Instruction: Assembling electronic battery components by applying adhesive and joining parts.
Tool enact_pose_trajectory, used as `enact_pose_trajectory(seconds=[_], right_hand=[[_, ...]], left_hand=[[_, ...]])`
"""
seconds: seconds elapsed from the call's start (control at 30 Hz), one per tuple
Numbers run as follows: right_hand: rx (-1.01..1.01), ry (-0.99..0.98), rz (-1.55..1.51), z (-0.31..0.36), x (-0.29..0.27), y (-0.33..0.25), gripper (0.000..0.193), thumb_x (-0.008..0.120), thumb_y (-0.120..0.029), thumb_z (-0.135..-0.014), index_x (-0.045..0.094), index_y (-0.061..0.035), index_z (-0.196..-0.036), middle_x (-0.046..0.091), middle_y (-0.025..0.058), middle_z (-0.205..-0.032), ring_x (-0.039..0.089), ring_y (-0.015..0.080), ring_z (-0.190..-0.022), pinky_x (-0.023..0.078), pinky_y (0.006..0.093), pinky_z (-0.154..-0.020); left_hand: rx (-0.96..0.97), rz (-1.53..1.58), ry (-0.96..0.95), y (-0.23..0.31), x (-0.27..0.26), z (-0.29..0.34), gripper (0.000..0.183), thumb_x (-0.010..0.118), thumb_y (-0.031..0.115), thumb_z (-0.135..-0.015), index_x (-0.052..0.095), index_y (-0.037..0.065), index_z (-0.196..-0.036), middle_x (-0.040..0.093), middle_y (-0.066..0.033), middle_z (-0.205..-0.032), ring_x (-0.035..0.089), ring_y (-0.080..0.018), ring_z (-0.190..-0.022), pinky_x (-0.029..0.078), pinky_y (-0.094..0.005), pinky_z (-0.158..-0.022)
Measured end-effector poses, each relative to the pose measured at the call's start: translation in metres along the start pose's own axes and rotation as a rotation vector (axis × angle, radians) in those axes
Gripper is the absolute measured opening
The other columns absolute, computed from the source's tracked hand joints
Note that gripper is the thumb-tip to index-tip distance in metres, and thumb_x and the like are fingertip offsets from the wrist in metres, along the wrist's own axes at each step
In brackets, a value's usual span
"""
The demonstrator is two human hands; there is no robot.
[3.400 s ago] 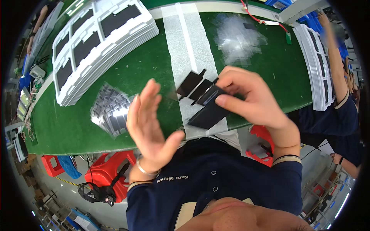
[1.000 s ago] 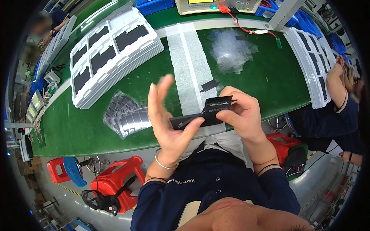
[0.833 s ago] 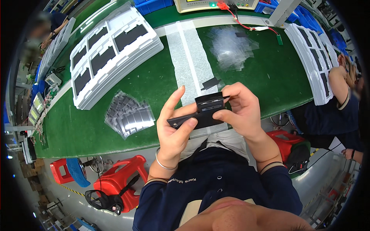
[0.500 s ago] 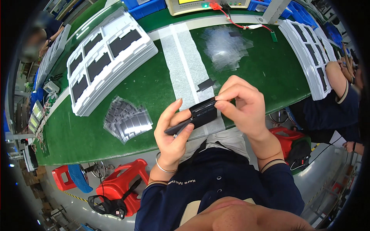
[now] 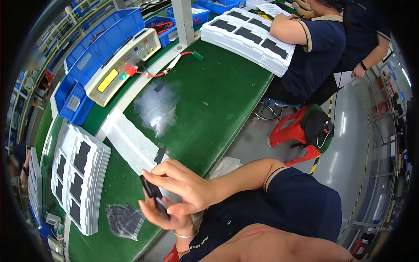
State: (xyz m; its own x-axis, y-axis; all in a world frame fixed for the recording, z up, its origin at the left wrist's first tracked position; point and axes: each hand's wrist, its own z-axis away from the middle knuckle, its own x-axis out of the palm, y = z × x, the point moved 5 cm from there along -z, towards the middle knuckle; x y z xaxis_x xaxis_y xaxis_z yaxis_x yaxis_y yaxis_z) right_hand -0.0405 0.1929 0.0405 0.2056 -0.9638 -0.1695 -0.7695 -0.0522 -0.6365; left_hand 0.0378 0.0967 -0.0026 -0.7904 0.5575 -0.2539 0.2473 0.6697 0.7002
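As the left hand (image 5: 166, 222) is gripping a black piece (image 5: 152, 191) by the table's near edge (image 5: 231, 131), the right hand (image 5: 192, 187) is pinching it too, seemingly adjusting, next needing steadiness.

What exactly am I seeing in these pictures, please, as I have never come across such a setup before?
There is no robot arm here: a person works with two bare hands. A wide fisheye camera on the person's head looks down, so straight edges bend.

The left hand and right hand hold a black part between them; fingers hide some of it.

On the green table lie a white strip, a pile of clear film and a fan of film with dark patches. Stacked white trays with dark flat pieces stand on both sides. At the far side is a cream instrument with a lit yellow screen.
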Motion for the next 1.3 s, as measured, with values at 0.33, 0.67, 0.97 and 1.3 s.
enact_pose_trajectory(seconds=[0.33, 0.67, 0.97, 1.3], right_hand=[[0.361, -0.538, -0.500, -0.020, -0.011, 0.030, 0.013, 0.064, -0.013, -0.075, 0.056, -0.0024, -0.075, 0.049, 0.0025, -0.076, 0.044, 0.0096, -0.065, 0.036, 0.0219, -0.057], [0.452, -0.403, -0.663, -0.022, -0.014, 0.032, 0.015, 0.063, -0.008, -0.075, 0.061, -0.0003, -0.088, 0.055, 0.0064, -0.084, 0.050, 0.0122, -0.077, 0.039, 0.0244, -0.068], [0.244, -0.278, -0.477, -0.019, -0.017, 0.022, 0.018, 0.066, -0.003, -0.069, 0.064, -0.0011, -0.087, 0.057, 0.0062, -0.077, 0.053, 0.0156, -0.070, 0.041, 0.0257, -0.063], [0.297, -0.397, -0.368, -0.026, -0.018, 0.030, 0.029, 0.072, -0.006, -0.062, 0.064, 0.0003, -0.089, 0.059, 0.0081, -0.074, 0.054, 0.0162, -0.067, 0.042, 0.0252, -0.059]], left_hand=[[-0.407, 0.559, -0.264, -0.012, -0.005, -0.019, 0.062, 0.062, 0.019, -0.076, 0.028, 0.003, -0.125, 0.050, -0.0140, -0.104, 0.050, -0.0208, -0.094, 0.041, -0.0333, -0.084], [-0.520, 0.878, -0.178, -0.023, 0.003, -0.012, 0.030, 0.059, 0.014, -0.078, 0.052, -0.008, -0.098, 0.058, -0.0181, -0.091, 0.060, -0.0253, -0.078, 0.052, -0.0350, -0.066], [-0.463, 0.807, -0.118, -0.018, -0.004, -0.007, 0.030, 0.056, 0.013, -0.080, 0.050, -0.007, -0.102, 0.058, -0.0182, -0.093, 0.061, -0.0232, -0.077, 0.055, -0.0267, -0.058], [-0.734, 0.936, -0.118, -0.014, 0.003, -0.006, 0.023, 0.053, 0.008, -0.079, 0.051, -0.008, -0.096, 0.058, -0.0171, -0.085, 0.060, -0.0239, -0.070, 0.054, -0.0319, -0.055]])
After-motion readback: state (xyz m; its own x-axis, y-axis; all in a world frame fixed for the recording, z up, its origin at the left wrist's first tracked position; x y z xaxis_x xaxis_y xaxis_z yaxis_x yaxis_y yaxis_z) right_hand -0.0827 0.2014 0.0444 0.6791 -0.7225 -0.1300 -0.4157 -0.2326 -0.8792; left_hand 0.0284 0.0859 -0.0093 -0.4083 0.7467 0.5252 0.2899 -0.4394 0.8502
